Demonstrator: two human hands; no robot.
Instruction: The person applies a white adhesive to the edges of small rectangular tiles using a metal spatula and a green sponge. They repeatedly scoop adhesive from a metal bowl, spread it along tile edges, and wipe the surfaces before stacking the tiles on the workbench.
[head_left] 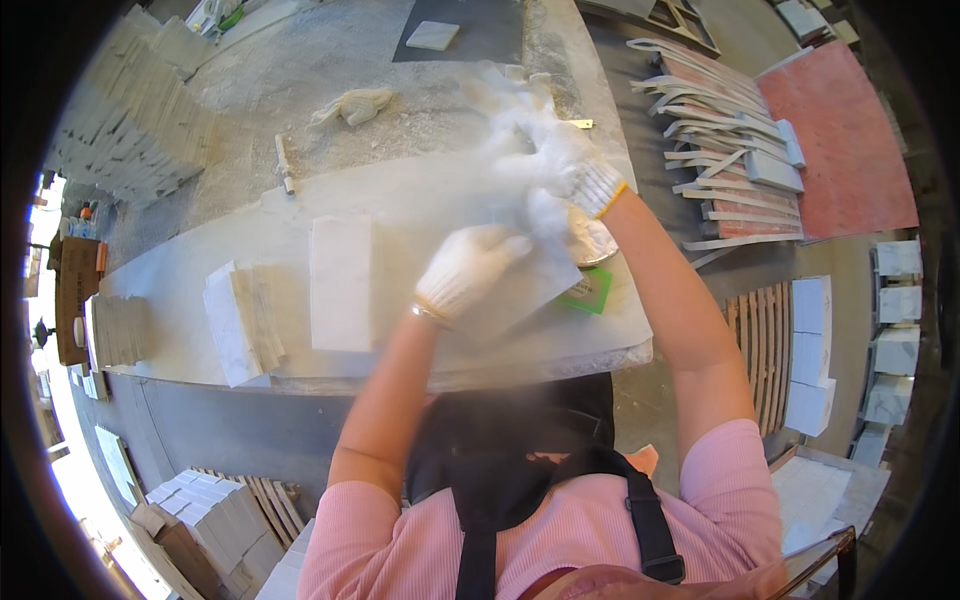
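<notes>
Nearest, a pale tile (535, 288) lay at four o'clock from the half-curled left hand (468, 268), whose grip on it I couldn't tell. Beyond, toward one o'clock, the right hand (562, 168) (blurred in white dust) also hid its grip; farther, at eleven, lay a crumpled glove (358, 105).

- Dusty grey surface (330, 65), paler toward its near edge
- Far left: tall rows of thin slabs (130, 145)
- Near left: short tile stack (115, 330), then tilted white tiles (232, 318)
- Middle: white rectangular tile (340, 285); behind it, thin stick (284, 165) and crumpled glove (357, 105)
- Far edge: dark sheet (490, 30)
- Right: green box (590, 292), partly overlapped by a hazy pale tile (530, 285); whether that rests flat is unclear
</notes>
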